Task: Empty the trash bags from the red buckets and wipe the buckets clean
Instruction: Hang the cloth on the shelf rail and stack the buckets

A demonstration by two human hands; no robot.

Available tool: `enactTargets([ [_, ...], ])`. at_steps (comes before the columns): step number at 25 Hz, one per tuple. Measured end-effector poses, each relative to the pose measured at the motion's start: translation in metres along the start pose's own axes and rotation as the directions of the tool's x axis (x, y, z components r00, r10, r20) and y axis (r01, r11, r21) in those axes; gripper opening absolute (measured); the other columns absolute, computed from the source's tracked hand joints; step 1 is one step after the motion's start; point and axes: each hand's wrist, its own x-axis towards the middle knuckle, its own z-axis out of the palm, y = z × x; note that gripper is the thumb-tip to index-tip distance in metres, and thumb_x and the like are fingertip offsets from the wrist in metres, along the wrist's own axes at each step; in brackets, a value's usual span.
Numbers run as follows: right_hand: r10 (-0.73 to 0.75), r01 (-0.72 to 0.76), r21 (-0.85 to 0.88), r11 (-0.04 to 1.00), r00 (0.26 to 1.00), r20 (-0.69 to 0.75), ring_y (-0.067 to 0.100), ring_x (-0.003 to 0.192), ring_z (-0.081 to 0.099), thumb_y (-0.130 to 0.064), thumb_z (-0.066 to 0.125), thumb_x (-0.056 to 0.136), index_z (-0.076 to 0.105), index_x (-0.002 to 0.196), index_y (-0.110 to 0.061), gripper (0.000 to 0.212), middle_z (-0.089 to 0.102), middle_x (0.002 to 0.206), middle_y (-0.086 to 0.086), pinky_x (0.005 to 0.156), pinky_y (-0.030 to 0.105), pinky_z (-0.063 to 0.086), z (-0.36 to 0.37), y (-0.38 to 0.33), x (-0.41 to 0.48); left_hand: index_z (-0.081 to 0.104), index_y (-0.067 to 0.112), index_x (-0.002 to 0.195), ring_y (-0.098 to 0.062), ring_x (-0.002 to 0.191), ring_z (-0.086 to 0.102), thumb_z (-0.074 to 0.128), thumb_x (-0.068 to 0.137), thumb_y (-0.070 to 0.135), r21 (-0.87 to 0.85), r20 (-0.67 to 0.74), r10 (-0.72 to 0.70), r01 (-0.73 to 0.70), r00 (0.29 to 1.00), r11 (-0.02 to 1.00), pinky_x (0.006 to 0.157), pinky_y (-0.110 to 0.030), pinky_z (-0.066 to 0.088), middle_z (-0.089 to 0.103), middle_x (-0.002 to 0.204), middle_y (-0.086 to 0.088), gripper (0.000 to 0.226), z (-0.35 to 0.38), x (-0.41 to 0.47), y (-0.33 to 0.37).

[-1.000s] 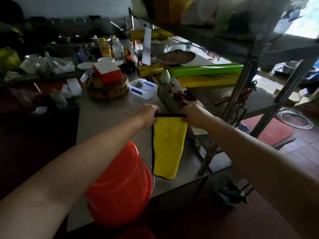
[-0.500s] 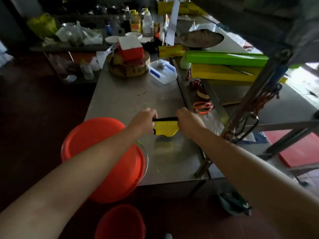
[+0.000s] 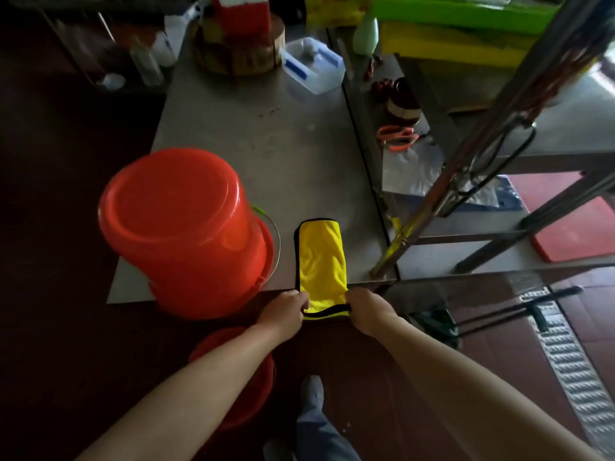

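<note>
Change: yellow cloth (image 3: 322,257), hanging in the air a second ago, now lies flat on the table (image 3: 266,144), near end over the front edge.
Left hand (image 3: 283,311): pinches near-left corner.
Right hand (image 3: 366,309): pinches near-right corner.
Buckets: upturned bucket (image 3: 179,224) just left of cloth; floor bucket (image 3: 246,387) below.
Meaning: likely straightening the cloth for folding or wiping.

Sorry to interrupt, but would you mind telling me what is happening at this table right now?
A person holds the near end of a yellow cloth, with the left hand and right hand each gripping a corner. The rest of the cloth lies flat on the steel table, at its near edge. To its left, a red bucket stands upside down on the table, and a second red bucket sits on the floor below. The cloth touches neither bucket.
</note>
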Motion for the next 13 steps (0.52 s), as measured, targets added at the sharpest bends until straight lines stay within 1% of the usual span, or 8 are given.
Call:
enactTargets([
  [2,0.005,-0.005,0.02,1.0,1.0,0.003,0.032,0.108,0.067,-0.014,0.06,0.092,0.063,0.113,-0.016,0.021,0.064,0.116,0.006,0.083,0.039,0.053,0.008,0.002,-0.001,0.063,0.022,0.099,-0.026,0.109,0.054,0.05,0.082,0.006,0.013,-0.005,-0.01,0.011,1.0,1.0,0.088,-0.038,0.048,0.058,0.11,-0.004,0.027,0.007,0.0,0.001],
  [4,-0.006,0.006,0.031,0.999,1.0,-0.014,0.031,0.106,0.067,-0.015,0.058,0.093,0.064,0.111,-0.016,0.018,0.065,0.113,0.006,0.083,0.039,0.054,0.003,0.004,0.006,0.066,0.018,0.099,-0.027,0.112,0.05,0.048,0.085,0.007,0.012,-0.031,-0.036,0.036,0.999,0.999,0.092,-0.038,0.046,0.057,0.111,-0.008,0.025,0.006,0.008,0.001],
  [6,-0.027,0.026,-0.029,0.999,0.999,-0.021,0.031,0.106,0.066,-0.014,0.055,0.097,0.062,0.115,-0.015,0.019,0.064,0.114,0.009,0.084,0.04,0.055,-0.01,0.007,0.023,0.066,0.014,0.096,-0.026,0.112,0.048,0.047,0.085,0.008,-0.017,-0.073,-0.094,0.093,0.993,0.995,0.093,-0.037,0.044,0.056,0.11,-0.007,0.024,0.0,0.022,0.0],
  [7,-0.051,0.047,-0.083,0.995,0.998,-0.044,0.031,0.108,0.065,-0.013,0.053,0.099,0.06,0.118,-0.014,0.021,0.062,0.116,0.01,0.086,0.04,0.055,-0.02,0.007,0.035,0.066,0.014,0.094,-0.026,0.111,0.048,0.046,0.084,0.008,-0.027,-0.099,-0.116,0.114,0.988,0.993,0.092,-0.037,0.044,0.057,0.109,-0.006,0.023,-0.008,0.033,0.001],
  [9,-0.06,0.048,-0.115,0.992,0.993,-0.103,0.029,0.111,0.065,-0.01,0.05,0.101,0.06,0.122,-0.014,0.023,0.06,0.121,0.009,0.088,0.039,0.056,-0.042,0.008,0.062,0.064,0.015,0.088,-0.028,0.107,0.052,0.045,0.081,0.01,-0.049,-0.148,-0.145,0.139,0.978,0.989,0.091,-0.036,0.045,0.057,0.106,-0.007,0.021,-0.028,0.059,0.005],
  [11,-0.035,0.021,-0.116,0.993,0.993,-0.116,0.028,0.112,0.065,-0.006,0.049,0.101,0.062,0.122,-0.011,0.026,0.061,0.123,0.008,0.088,0.036,0.055,-0.064,0.006,0.092,0.06,0.019,0.084,-0.03,0.105,0.053,0.044,0.081,0.011,-0.062,-0.143,-0.198,0.191,0.97,0.98,0.09,-0.038,0.047,0.057,0.108,-0.008,0.018,-0.048,0.089,0.007],
  [13,0.037,-0.045,-0.056,0.997,0.99,-0.135,0.03,0.11,0.066,-0.001,0.051,0.097,0.065,0.12,-0.009,0.027,0.064,0.123,0.012,0.086,0.037,0.055,-0.082,0.005,0.122,0.06,0.017,0.088,-0.032,0.106,0.053,0.044,0.083,0.011,-0.031,-0.159,-0.223,0.221,0.962,0.975,0.09,-0.04,0.047,0.057,0.111,-0.01,0.019,-0.064,0.124,0.006],
])
